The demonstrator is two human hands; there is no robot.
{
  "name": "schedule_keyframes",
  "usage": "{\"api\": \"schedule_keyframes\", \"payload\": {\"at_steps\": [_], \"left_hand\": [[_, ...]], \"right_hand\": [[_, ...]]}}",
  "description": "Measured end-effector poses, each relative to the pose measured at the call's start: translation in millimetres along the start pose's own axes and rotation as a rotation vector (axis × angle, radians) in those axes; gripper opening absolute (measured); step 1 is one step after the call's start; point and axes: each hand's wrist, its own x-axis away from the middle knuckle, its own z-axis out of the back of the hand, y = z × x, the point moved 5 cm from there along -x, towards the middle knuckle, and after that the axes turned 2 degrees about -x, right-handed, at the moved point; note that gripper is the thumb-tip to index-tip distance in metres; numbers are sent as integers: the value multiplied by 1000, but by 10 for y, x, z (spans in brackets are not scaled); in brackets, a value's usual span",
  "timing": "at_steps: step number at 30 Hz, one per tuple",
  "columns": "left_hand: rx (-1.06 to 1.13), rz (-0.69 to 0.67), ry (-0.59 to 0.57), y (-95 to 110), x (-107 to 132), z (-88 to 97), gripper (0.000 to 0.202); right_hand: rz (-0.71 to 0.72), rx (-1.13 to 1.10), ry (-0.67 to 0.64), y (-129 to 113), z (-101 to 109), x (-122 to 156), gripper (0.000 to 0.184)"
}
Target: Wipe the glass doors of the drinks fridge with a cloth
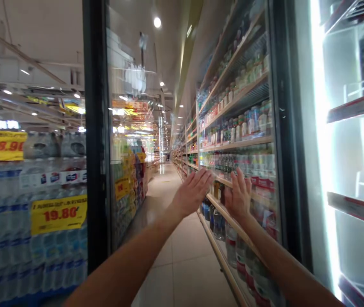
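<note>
Both my arms reach forward at chest height. My left hand (192, 192) is flat with its fingers stretched out and together, and it holds nothing. Just to its right, my right hand (239, 197) is also flat with fingers extended upward, empty. Both palms face a glass refrigerator door (130, 85) with a black frame, which stands open in front of me. I cannot tell whether the palms touch the glass. Through the glass I see the aisle and the drink shelves (236, 143) behind my hands.
On the right is the lit inside of the refrigerator (354, 111), with shelves and cans. Shrink-wrapped water bottles (24, 238) with yellow price signs are stacked on the left. A tiled aisle (184, 256) runs ahead between long shelves.
</note>
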Motion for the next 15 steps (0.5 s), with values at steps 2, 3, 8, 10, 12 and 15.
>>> {"api": "schedule_keyframes", "payload": {"at_steps": [2,3,8,10,12,15], "left_hand": [[-6,54,-12,-351,11,49,50],[-15,180,12,-639,30,105,51],[-15,515,134,-1397,455,340,55],[-15,310,77,-1182,671,356,55],[15,53,-2,-952,859,353,56],[-23,58,-42,-1080,980,392,58]], "right_hand": [[-3,1,1,-3,9,-2,60],[-8,5,0,-8,12,-5,59],[-28,20,-10,-35,16,-22,56],[-21,14,-11,-41,13,-20,56],[-12,8,-8,-43,9,-13,55],[-22,7,-18,-34,0,-3,54]]}}
